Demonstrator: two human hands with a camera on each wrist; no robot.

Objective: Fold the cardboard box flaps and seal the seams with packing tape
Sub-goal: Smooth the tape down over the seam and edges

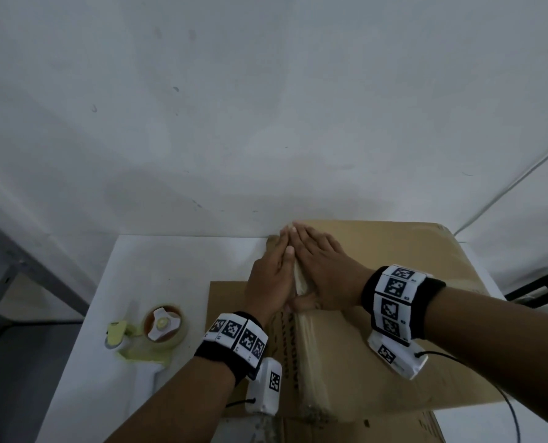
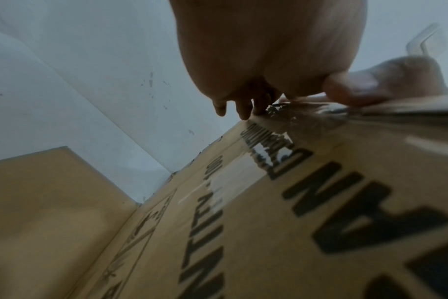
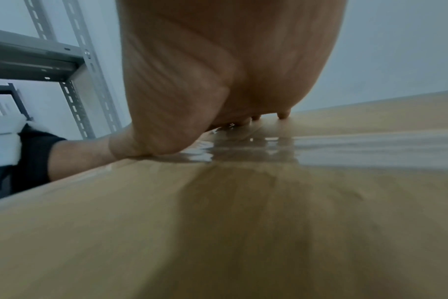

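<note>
A brown cardboard box [image 1: 403,318] sits on the white table [image 1: 157,266], its top flaps folded down and a strip of clear packing tape [image 1: 311,356] running along the centre seam. My left hand [image 1: 269,273] and right hand [image 1: 324,266] lie flat side by side on the far end of that seam, fingers straight, pressing the tape. In the left wrist view the left hand [image 2: 256,60] presses printed cardboard [image 2: 294,222] beside glossy tape [image 2: 243,174]. From the right wrist camera, the right hand [image 3: 218,70] lies on the shiny tape [image 3: 345,147].
A tape dispenser [image 1: 151,334] with a roll of clear tape lies on the table left of the box. One flap [image 1: 228,298] lies flat on the table on the box's left. A metal shelf frame [image 1: 26,263] stands left, a wall close behind, a cable [image 1: 506,193] right.
</note>
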